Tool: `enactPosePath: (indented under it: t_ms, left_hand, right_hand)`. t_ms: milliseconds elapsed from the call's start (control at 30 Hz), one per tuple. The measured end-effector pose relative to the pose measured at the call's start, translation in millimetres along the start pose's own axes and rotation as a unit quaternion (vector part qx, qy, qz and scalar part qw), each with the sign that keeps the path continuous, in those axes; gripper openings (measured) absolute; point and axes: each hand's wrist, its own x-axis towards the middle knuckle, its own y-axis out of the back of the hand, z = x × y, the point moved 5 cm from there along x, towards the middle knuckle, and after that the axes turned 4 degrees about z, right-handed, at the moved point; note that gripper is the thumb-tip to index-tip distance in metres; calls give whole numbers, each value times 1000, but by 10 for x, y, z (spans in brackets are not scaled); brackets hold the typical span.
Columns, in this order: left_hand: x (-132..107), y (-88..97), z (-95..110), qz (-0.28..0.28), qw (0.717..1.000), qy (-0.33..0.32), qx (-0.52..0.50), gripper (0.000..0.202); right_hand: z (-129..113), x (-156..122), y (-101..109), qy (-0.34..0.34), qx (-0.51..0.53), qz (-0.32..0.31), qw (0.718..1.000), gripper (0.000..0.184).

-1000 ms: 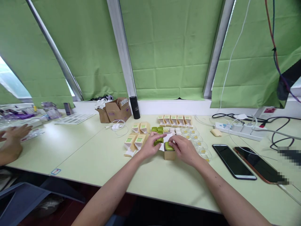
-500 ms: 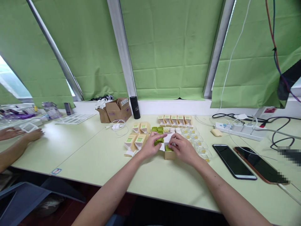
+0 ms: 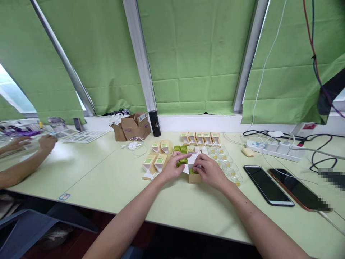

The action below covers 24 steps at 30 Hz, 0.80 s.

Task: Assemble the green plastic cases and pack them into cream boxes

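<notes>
In front of me stands a small open cardboard box (image 3: 194,178) with white inner flaps. A green insert (image 3: 192,171) sits inside it, partly covered by fingers. My right hand (image 3: 211,172) reaches in from the right with its fingertips pinched together at the insert. From the left, my left hand (image 3: 172,168) lies beside the box's raised flap, index finger stretched out and thumb apart from it. Several green plastic inserts (image 3: 184,148) lie just behind my left hand. Clear plastic cups with yellow centres (image 3: 228,165) stand in rows right of the box.
Several filled boxes (image 3: 148,161) stand at left, with a row of boxes (image 3: 199,138) behind. Two phones (image 3: 268,185), a power strip (image 3: 277,149) and cables are on the right. A larger carton (image 3: 135,126) and black bottle (image 3: 154,123) stand behind. A co-worker's hand (image 3: 47,143) is far left.
The green insert sits slightly lower in the box, with my right fingers following it down. My left hand has hardly moved. The co-worker's hands have shifted toward the back.
</notes>
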Motion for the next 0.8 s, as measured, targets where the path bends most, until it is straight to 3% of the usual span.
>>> enactPosePath:
  t_ms: [167,300,600,800]
  left_hand:
    - [-1,1,-3,-3,1000,4,-19,59]
    - [8,1,-36,-3,999,4,-36,57]
    - [18,18,-53,1,997,33,-69,55]
    - [26,-10,-87,16,997,39,-64,55]
  right_hand:
    - [2,9,14,-5,13,1,1000,18]
    - [26,33,78,-21,39,39,998,21]
    - [290,54,170,-132,102,153,974,19]
    - [454,31,128,-189,144,171,956,24]
